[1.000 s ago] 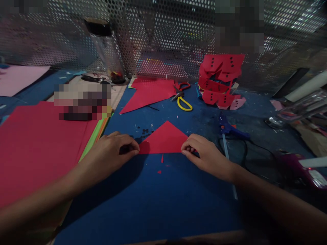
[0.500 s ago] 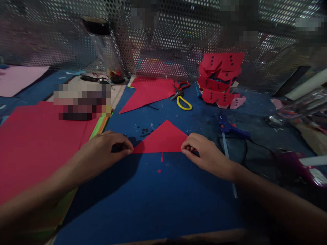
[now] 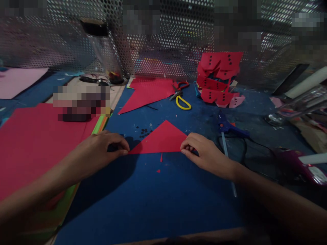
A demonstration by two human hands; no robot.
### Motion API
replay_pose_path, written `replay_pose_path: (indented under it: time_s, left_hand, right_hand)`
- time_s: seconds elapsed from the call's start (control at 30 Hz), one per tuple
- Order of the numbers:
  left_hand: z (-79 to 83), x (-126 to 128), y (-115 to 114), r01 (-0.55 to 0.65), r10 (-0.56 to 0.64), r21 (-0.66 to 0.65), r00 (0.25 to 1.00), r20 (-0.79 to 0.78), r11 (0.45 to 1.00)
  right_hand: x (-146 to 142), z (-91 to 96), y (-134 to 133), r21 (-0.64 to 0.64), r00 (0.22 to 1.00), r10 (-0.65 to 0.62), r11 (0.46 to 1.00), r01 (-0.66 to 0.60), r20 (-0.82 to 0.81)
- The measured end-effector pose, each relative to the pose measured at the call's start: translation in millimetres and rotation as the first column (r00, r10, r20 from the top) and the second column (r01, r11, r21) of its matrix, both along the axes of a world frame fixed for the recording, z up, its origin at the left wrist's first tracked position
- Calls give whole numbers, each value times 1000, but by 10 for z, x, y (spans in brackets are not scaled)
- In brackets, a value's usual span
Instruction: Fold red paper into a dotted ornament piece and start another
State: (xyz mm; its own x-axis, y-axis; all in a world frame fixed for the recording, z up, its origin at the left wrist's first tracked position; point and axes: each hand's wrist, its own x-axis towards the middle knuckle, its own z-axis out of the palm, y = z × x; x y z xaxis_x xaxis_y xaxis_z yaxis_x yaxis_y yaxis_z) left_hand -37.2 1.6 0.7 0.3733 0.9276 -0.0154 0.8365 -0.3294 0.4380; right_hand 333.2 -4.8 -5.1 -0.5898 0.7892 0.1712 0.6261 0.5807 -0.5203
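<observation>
Left hand (image 3: 100,149), right hand (image 3: 199,149): fingers pinched closed on opposite corners of flat red paper triangle (image 3: 160,140), blue desk (image 3: 153,204). Probably creasing; next calls for even pressure along near edge.

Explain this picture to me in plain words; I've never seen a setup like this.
There is no machine here: these are a person's two bare hands, seen from a camera worn on the head, looking forward and down.

Between them, a red paper triangle lies on a blue work surface, point facing away. The left hand has thumb and fingertips together at its left corner; the right hand does likewise at the right end, partly covering it.

Beyond lie scissors and, farther right, a blue glue gun. Large red sheets lie at left. Red pieces with black marks sit toward the back, before a perforated metal screen.
</observation>
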Motion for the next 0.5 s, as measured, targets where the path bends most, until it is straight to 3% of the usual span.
replay_pose_path:
  time_s: [0.17,0.27,0.4,0.5]
  left_hand:
    - [49,29,-27,-1,1,-26,1000,26,1000]
    - [55,137,-90,6,-14,91,996,84,996]
    - [-3,316,-173,217,-226,326,974,-9,920]
    - [-48,391,-206,335,-309,387,942,-129,859]
  right_hand:
    - [-14,4,1,0,1000,-2,1000,2,1]
    - [-17,7,-2,14,1000,5,1000,-5,24]
    - [-3,12,-16,76,997,31,996,-37,68]
    - [8,15,-28,128,994,44,990,-57,103]
